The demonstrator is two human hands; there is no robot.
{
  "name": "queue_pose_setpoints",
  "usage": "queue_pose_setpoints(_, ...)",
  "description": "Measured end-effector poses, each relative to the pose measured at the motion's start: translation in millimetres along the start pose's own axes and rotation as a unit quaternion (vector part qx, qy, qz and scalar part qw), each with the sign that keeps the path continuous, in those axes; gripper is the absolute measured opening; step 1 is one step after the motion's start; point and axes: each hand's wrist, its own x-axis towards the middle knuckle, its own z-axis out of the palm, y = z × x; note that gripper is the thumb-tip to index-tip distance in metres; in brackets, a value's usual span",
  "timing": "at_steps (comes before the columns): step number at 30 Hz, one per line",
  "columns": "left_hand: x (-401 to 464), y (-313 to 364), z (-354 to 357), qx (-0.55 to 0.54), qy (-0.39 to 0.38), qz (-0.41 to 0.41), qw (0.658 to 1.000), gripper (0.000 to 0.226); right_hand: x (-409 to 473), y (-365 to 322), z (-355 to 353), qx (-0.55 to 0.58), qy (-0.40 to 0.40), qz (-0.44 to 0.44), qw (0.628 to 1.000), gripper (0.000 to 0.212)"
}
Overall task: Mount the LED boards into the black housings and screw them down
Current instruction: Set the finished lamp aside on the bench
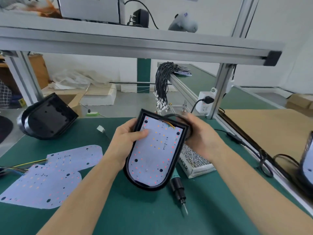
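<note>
Both hands grip black housing above green mat: left hand thumb pressing LED board, right hand clasping top edge.

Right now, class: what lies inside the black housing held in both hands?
An LED board fills the black housing, wires at its top edge. The left hand presses its thumb on the board; the right hand grips the rim. Anything beneath the board is covered.

Green mat lies open in front (near edge); screwdriver and screw box crowd the right.
</note>
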Motion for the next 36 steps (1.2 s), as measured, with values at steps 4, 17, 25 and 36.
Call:
queue_pose_setpoints(4, 15, 19, 34, -0.004, 0.022, 0.041, 0.999, 0.022, -26, 6, -3, -0.01, -0.014, -0.14, 0.99, 0.052)
queue_pose_setpoints(17, 36, 54, 188, -0.04, -0.047, 0.025, 0.998, 0.023, -86, -54, -48, 0.045, 0.218, -0.289, 0.931, 0.049)
queue_pose_setpoints(25, 31, 3, 269, 0.115, -0.271, -0.016, 0.955, 0.07, -153, -123, -138, 0.027, 0.411, -0.31, 0.857, 0.029)
queue_pose_setpoints(36, -2, -72, 388, 0.083, -0.317, -0.051, 0.943, 0.054, -223, -127, -259, -0.127, 0.57, -0.149, 0.798, 0.052)
